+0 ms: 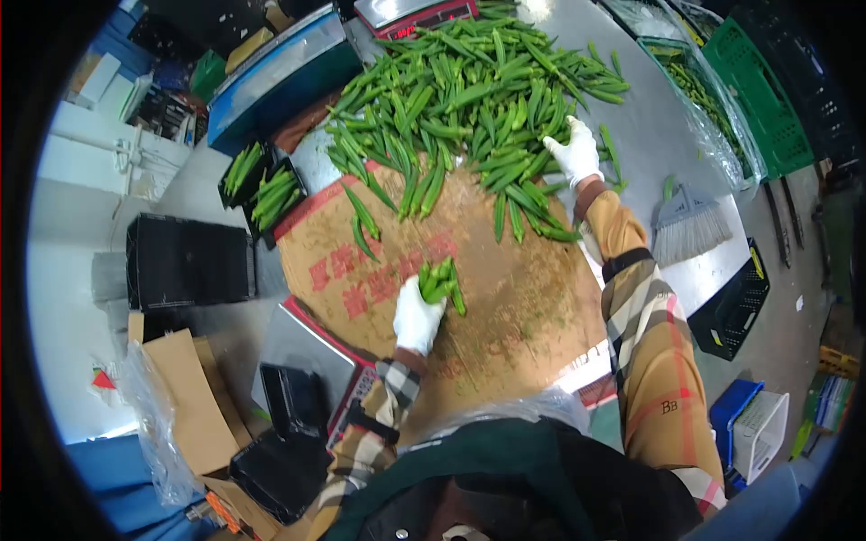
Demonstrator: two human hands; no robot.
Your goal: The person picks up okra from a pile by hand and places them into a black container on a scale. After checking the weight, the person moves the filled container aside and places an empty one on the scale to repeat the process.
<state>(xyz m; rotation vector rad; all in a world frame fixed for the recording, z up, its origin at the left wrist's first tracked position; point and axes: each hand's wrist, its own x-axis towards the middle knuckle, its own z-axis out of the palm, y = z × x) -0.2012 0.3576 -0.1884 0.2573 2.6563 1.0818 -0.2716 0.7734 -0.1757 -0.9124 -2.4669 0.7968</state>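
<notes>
A big heap of green okra (451, 99) covers the far half of a flattened cardboard sheet (505, 307) on a metal table. My left hand (419, 317), in a white glove, is closed around a small bunch of okra pods (439, 284) above the near part of the cardboard. At the right edge of the heap is my right hand (575, 155), also gloved in white. Its thumb and fingers are spread apart, with nothing visible between them. Some loose pods lie beside it.
Two black trays of okra (273, 197) sit left of the heap. A scale (311, 347) with a black tray (293, 401) stands at near left. A brush (690, 225) lies on the right, near a green crate (758, 95). Black trays (191, 260) are stacked at left.
</notes>
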